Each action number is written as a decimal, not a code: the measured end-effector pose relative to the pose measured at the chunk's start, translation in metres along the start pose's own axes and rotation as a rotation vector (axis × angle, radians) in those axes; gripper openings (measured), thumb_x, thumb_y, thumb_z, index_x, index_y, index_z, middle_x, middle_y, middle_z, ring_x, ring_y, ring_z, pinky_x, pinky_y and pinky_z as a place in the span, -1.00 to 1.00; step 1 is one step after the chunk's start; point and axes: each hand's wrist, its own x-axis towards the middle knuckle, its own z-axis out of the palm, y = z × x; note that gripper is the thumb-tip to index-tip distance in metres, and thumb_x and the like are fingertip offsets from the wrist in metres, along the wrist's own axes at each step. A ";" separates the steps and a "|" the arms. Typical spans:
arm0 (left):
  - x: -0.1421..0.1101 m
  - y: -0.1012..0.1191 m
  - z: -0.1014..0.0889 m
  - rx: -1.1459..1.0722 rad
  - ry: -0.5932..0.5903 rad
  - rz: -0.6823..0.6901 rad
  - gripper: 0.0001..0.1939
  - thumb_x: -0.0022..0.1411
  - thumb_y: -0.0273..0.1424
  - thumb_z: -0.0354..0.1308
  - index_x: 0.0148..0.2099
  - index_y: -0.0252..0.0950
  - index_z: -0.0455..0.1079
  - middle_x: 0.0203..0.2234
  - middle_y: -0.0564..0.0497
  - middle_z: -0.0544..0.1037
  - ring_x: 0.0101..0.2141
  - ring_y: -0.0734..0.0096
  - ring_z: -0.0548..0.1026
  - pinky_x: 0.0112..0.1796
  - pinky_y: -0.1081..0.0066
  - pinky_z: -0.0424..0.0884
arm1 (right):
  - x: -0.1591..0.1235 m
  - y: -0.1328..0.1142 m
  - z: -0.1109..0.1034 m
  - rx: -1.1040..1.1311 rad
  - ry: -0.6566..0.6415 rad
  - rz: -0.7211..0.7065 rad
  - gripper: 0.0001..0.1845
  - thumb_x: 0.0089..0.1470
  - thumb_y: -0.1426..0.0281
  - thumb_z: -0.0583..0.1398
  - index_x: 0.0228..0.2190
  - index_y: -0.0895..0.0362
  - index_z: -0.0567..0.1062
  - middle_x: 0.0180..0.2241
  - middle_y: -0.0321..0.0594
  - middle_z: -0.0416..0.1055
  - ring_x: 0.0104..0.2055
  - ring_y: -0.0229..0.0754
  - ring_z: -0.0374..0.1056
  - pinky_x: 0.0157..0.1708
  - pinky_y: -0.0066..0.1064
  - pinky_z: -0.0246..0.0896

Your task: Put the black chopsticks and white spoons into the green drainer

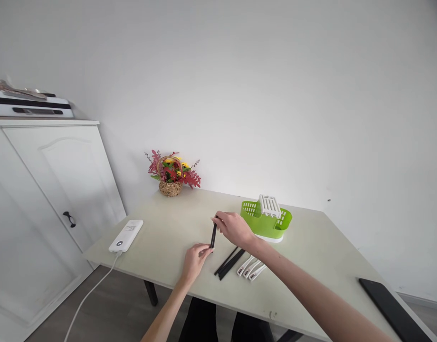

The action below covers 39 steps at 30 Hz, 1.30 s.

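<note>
A pair of black chopsticks (pixel 213 235) stands steeply tilted between my two hands. My right hand (pixel 233 229) pinches the upper ends, and my left hand (pixel 195 261) has its fingers closed at the lower ends. Just right of my left hand, more black chopsticks (pixel 230 265) lie on the table. Beside them are several white handles (pixel 247 270) with dark marks on their ends; my right forearm hides their far parts. Behind my right wrist sits a green utensil caddy (pixel 264 226) on a white base, with a white slotted piece (pixel 270 206) tilted on its top.
On the pale table (pixel 161 228), a wicker basket of flowers (pixel 171 188) stands at the back left. A white power bank (pixel 126 236) with a cable lies near the left edge. A black flat object (pixel 393 308) lies at right. A white cabinet (pixel 58 190) stands left.
</note>
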 end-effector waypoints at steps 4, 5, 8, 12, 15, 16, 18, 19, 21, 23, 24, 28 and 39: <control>0.000 -0.002 0.000 0.013 -0.007 -0.008 -0.63 0.36 -0.04 0.17 -0.18 -0.19 0.66 -0.27 -0.10 0.74 -0.31 0.17 0.66 -0.21 0.30 0.55 | 0.002 0.000 0.000 0.010 0.008 -0.006 -0.68 0.44 0.26 0.03 -0.36 0.06 0.40 -0.41 -0.28 0.51 -0.43 -0.27 0.37 -0.35 -0.47 0.09; 0.000 -0.002 0.001 0.017 -0.008 -0.009 -0.63 0.36 -0.04 0.17 -0.18 -0.19 0.66 -0.27 -0.10 0.74 -0.31 0.17 0.66 -0.21 0.30 0.55 | 0.002 0.001 0.001 0.013 0.010 -0.006 -0.68 0.44 0.27 0.03 -0.36 0.06 0.39 -0.42 -0.28 0.51 -0.43 -0.27 0.38 -0.35 -0.47 0.09; 0.000 -0.005 0.002 0.025 -0.007 -0.014 -0.64 0.35 -0.05 0.19 -0.18 -0.19 0.65 -0.25 -0.10 0.73 -0.29 0.16 0.66 -0.21 0.31 0.54 | 0.004 0.003 0.002 0.024 0.012 -0.004 -0.69 0.44 0.27 0.03 -0.36 0.06 0.39 -0.43 -0.28 0.51 -0.43 -0.27 0.39 -0.33 -0.47 0.11; 0.000 -0.008 0.004 0.044 -0.004 -0.020 -0.68 0.35 -0.10 0.20 -0.19 -0.20 0.64 -0.26 -0.08 0.73 -0.30 0.19 0.65 -0.22 0.33 0.52 | 0.006 0.005 0.004 0.037 0.018 0.002 -0.69 0.43 0.27 0.04 -0.37 0.06 0.39 -0.45 -0.29 0.51 -0.43 -0.26 0.39 -0.31 -0.47 0.12; 0.000 -0.009 0.006 0.060 -0.004 -0.013 -0.71 0.33 -0.11 0.22 -0.21 -0.19 0.62 -0.30 -0.06 0.72 -0.31 0.20 0.64 -0.21 0.33 0.51 | 0.008 0.007 0.006 0.044 0.029 0.009 -0.69 0.43 0.27 0.04 -0.37 0.06 0.39 -0.45 -0.28 0.51 -0.43 -0.25 0.40 -0.31 -0.47 0.12; 0.000 -0.009 0.006 0.068 -0.006 -0.008 -0.72 0.33 -0.11 0.22 -0.21 -0.19 0.60 -0.31 -0.05 0.71 -0.31 0.21 0.63 -0.21 0.33 0.50 | 0.008 0.007 0.006 0.045 0.034 0.011 -0.69 0.43 0.28 0.04 -0.38 0.06 0.39 -0.46 -0.28 0.51 -0.43 -0.25 0.40 -0.31 -0.47 0.12; 0.000 -0.006 0.007 0.099 -0.002 0.010 -0.73 0.35 -0.12 0.21 -0.21 -0.20 0.57 -0.34 -0.03 0.69 -0.31 0.21 0.63 -0.22 0.33 0.49 | 0.008 0.006 0.006 0.047 0.042 0.016 -0.69 0.43 0.28 0.05 -0.39 0.05 0.38 -0.46 -0.28 0.51 -0.43 -0.25 0.40 -0.31 -0.47 0.11; -0.001 -0.005 0.008 0.123 0.005 0.024 -0.72 0.37 -0.12 0.19 -0.22 -0.20 0.55 -0.34 -0.03 0.68 -0.30 0.21 0.62 -0.22 0.33 0.48 | 0.008 0.006 0.006 0.048 0.046 0.018 -0.69 0.42 0.29 0.05 -0.39 0.06 0.38 -0.46 -0.28 0.51 -0.43 -0.25 0.41 -0.32 -0.47 0.11; -0.002 -0.001 0.010 0.177 0.030 0.062 -0.70 0.43 -0.12 0.12 -0.23 -0.20 0.51 -0.35 -0.03 0.66 -0.30 0.22 0.62 -0.22 0.33 0.48 | 0.009 0.004 0.006 0.050 0.051 0.023 -0.70 0.42 0.30 0.06 -0.40 0.06 0.38 -0.47 -0.28 0.50 -0.44 -0.25 0.40 -0.33 -0.47 0.10; -0.002 0.002 0.013 0.231 0.059 0.098 -0.68 0.46 -0.14 0.06 -0.25 -0.20 0.47 -0.35 -0.03 0.64 -0.32 0.24 0.60 -0.23 0.33 0.47 | 0.010 0.003 0.007 0.050 0.051 0.026 -0.70 0.42 0.30 0.06 -0.40 0.06 0.38 -0.49 -0.29 0.49 -0.45 -0.25 0.40 -0.34 -0.47 0.10; -0.003 0.003 0.014 0.259 0.073 0.112 -0.69 0.47 -0.16 0.04 -0.25 -0.20 0.46 -0.36 -0.03 0.63 -0.34 0.25 0.60 -0.24 0.33 0.47 | 0.011 0.002 0.007 0.050 0.049 0.027 -0.70 0.42 0.30 0.06 -0.40 0.06 0.38 -0.49 -0.29 0.49 -0.45 -0.25 0.40 -0.34 -0.47 0.09; -0.004 0.004 0.018 0.337 0.097 0.139 -0.74 0.47 -0.23 0.03 -0.24 -0.21 0.44 -0.39 -0.02 0.59 -0.37 0.27 0.58 -0.28 0.35 0.45 | 0.013 0.002 0.008 0.046 0.048 0.028 -0.70 0.42 0.29 0.06 -0.40 0.05 0.37 -0.51 -0.30 0.48 -0.45 -0.25 0.39 -0.33 -0.47 0.09; -0.004 0.002 0.019 0.366 0.111 0.146 -0.79 0.44 -0.34 0.04 -0.20 -0.20 0.48 -0.39 0.00 0.60 -0.39 0.28 0.60 -0.29 0.37 0.47 | 0.011 0.003 0.009 0.066 0.065 0.042 -0.69 0.42 0.30 0.06 -0.42 0.05 0.35 -0.51 -0.30 0.47 -0.47 -0.26 0.39 -0.34 -0.47 0.10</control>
